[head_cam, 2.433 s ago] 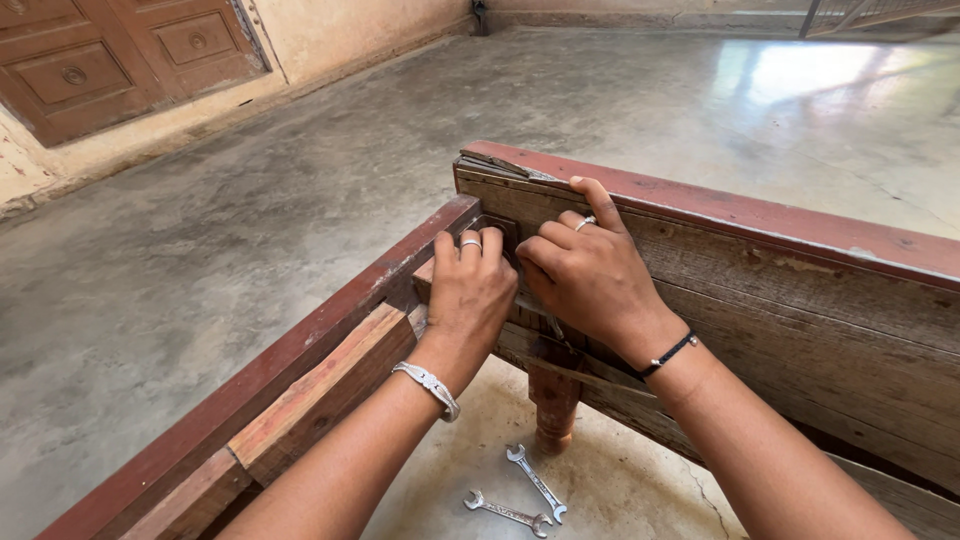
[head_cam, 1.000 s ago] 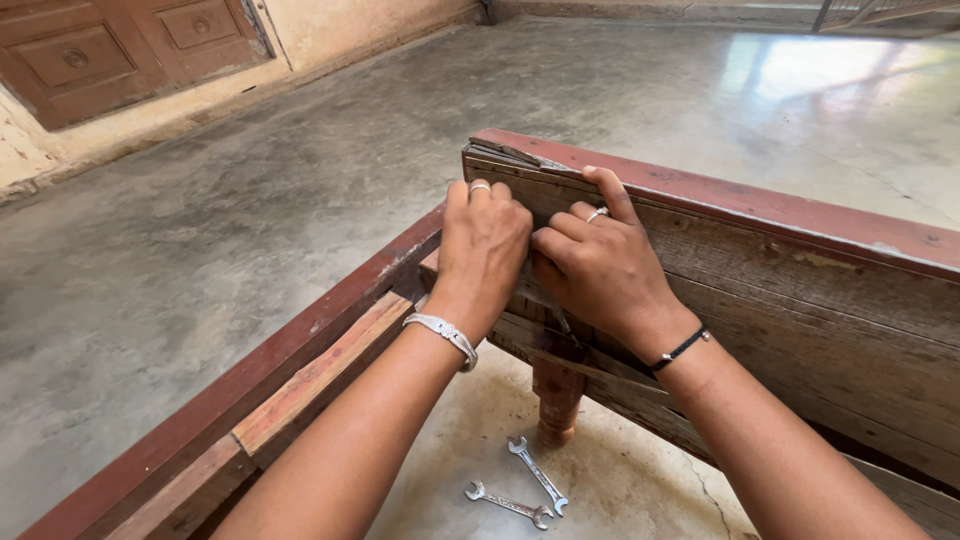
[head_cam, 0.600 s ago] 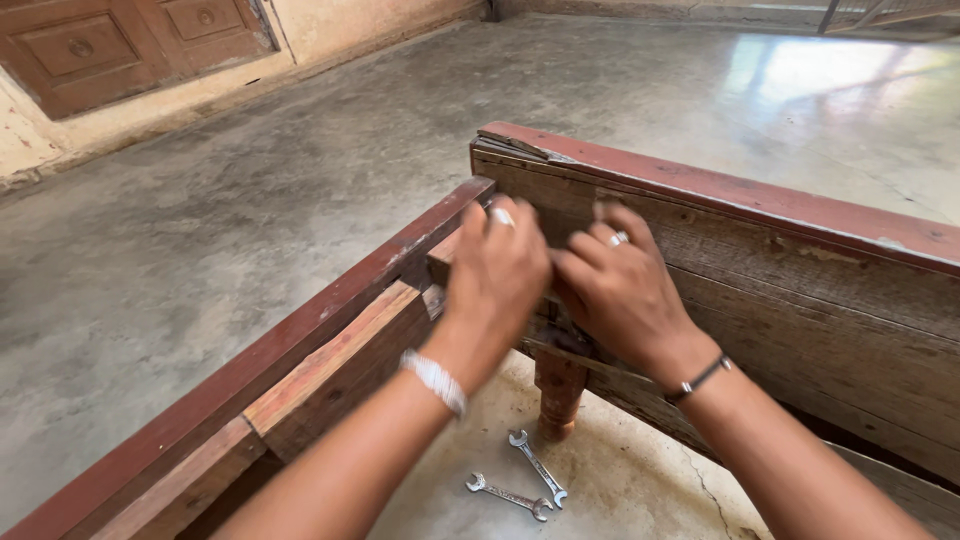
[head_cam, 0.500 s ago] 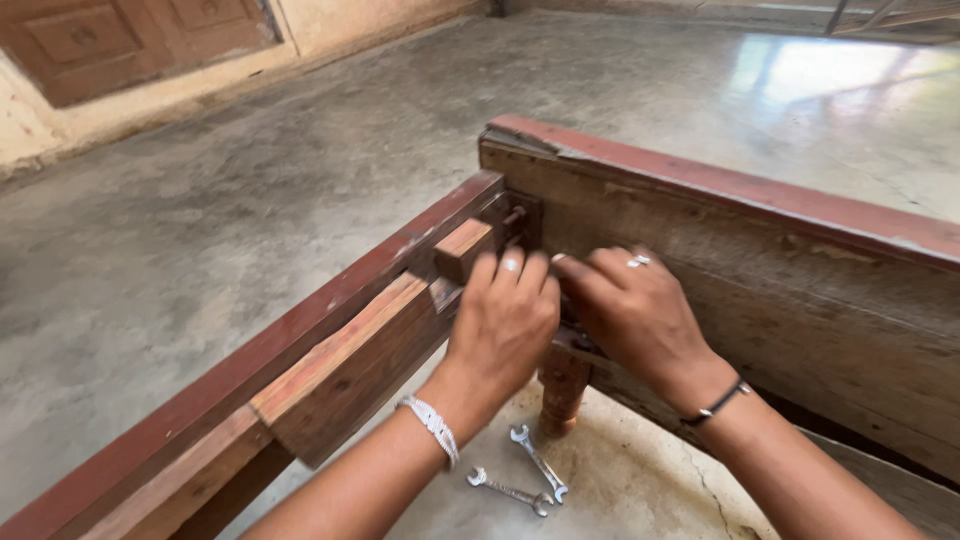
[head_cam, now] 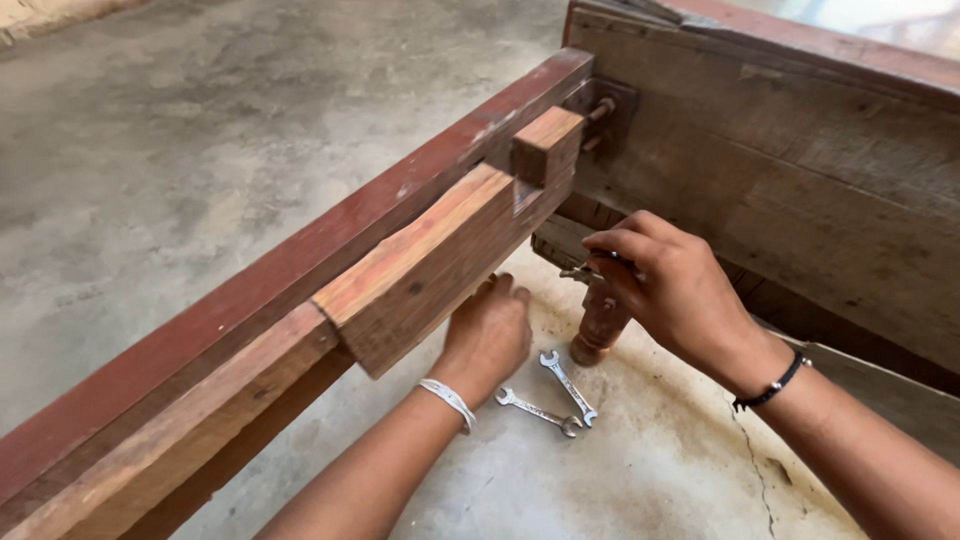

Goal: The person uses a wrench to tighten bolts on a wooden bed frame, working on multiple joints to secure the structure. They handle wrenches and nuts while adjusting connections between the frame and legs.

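Side rail (head_cam: 400, 260) sits right above my left hand (head_cam: 490, 335), fingers curled under it; right hand (head_cam: 670, 290) pinches a small wrench (head_cam: 583, 272).

Small metal tool (head_cam: 585, 272), prob. a wrench, mostly hidden, pinched level beside turned wooden leg (head_cam: 600, 325) under the red-brown side rail (head_cam: 440, 250).

Both forearms are bare, with no sleeves showing in the view. The left hand (head_cam: 490, 335) has a thin, pale silver-coloured bangle (head_cam: 447, 402) sitting snugly around the wrist. The right hand (head_cam: 672, 290) has a narrow black cord bracelet (head_cam: 770, 389) at its wrist, with a small pale bead or clasp at one end. No gloves are worn.
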